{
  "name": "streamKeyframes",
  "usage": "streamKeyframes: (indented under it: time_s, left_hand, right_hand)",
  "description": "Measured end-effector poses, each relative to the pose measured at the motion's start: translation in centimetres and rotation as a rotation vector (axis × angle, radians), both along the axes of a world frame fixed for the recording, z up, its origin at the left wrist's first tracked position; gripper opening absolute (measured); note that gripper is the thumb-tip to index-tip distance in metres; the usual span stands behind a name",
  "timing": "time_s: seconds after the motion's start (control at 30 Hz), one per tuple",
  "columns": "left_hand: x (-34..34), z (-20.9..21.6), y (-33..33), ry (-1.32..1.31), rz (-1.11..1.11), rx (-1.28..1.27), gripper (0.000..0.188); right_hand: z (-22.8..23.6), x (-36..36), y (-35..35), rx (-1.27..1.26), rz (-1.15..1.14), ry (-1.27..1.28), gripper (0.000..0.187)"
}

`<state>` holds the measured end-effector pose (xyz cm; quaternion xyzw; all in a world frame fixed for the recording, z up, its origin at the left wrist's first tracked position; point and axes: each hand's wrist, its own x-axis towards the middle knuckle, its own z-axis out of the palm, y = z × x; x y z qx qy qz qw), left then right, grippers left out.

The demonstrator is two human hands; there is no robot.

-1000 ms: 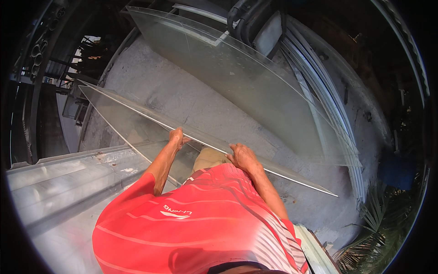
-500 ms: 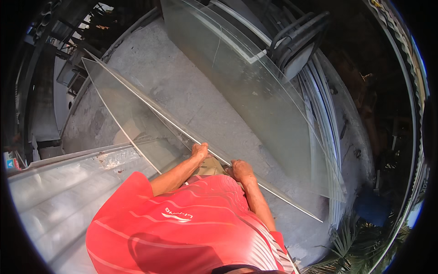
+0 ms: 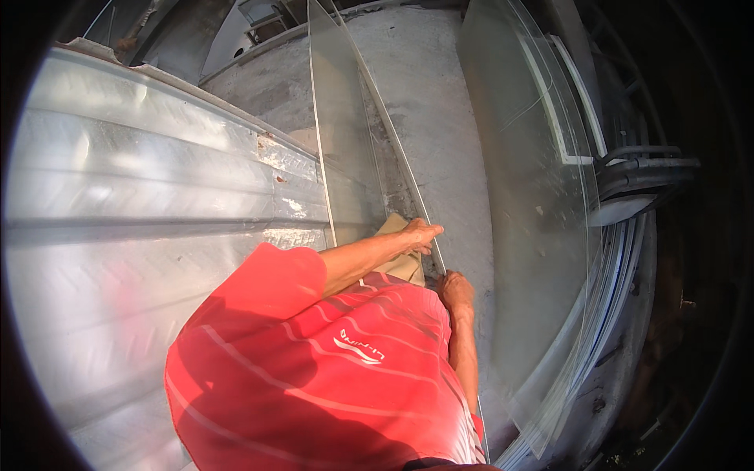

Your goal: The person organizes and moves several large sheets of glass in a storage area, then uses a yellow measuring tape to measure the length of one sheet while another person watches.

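A glass pane (image 3: 402,156) with a pale edge stands on edge in front of me, running from the top of the picture down past my right side. My left hand (image 3: 420,235) is closed over its edge, the fingers lying across it. Just nearer to me, my right hand (image 3: 457,290) grips the same edge in a closed fist. To the left of this pane, a second see-through pane (image 3: 343,125) with a pale edge rises beside the metal sheeting. Its lower end is hidden behind my left forearm.
Large greenish glass panes (image 3: 534,196) lean on the right, with a white frame piece (image 3: 576,159) and dark bent tubes (image 3: 644,157) behind them. Ribbed silvery metal sheeting (image 3: 141,188) fills the left. Grey concrete floor (image 3: 428,86) lies between.
The view has turned, so the panes now run more nearly straight away from me and more metal sheeting shows. My left-hand fingers reach farther across the edge; both hands stay at the pane.
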<state>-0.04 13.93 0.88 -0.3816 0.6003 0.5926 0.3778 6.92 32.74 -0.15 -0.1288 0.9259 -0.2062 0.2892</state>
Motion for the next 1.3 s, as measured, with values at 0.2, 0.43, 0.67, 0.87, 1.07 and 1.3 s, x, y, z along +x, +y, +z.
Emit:
streamKeyframes:
  time_s: [0.2, 0.43, 0.67, 0.87, 1.07, 1.3]
  left_hand:
    - [-5.0, -0.2, -5.3, 0.194, 0.196, -0.27, 0.102]
    - [-15.2, -1.0, -16.9, 0.246, 0.346, -0.316, 0.104]
    - [-21.8, 0.6, -23.2, 0.13, 0.251, -0.243, 0.097]
    - [-21.7, -4.8, -25.2, 0.309, 0.134, -0.416, 0.058]
    - [-21.5, -13.2, -25.9, 0.915, -0.814, -0.979, 0.023]
    - [-22.2, -12.3, -25.8, 1.144, -0.569, -0.47, 0.026]
  right_hand:
    - [-0.4, 0.3, 0.3, 0.061, -0.025, 0.064, 0.027]
    - [1.2, 0.5, -0.6, 0.087, -0.036, -0.096, 0.028]
    - [-4.2, 3.2, 3.9, 0.04, 0.045, -0.274, 0.034]
    - [-2.6, -0.5, 1.1, 0.109, 0.093, -0.407, 0.036]
    - [-1.6, -3.0, 1.0, 0.135, 0.112, -0.554, 0.039]
    - [7.5, -13.1, -8.2, 0.007, -0.165, -0.535, 0.046]
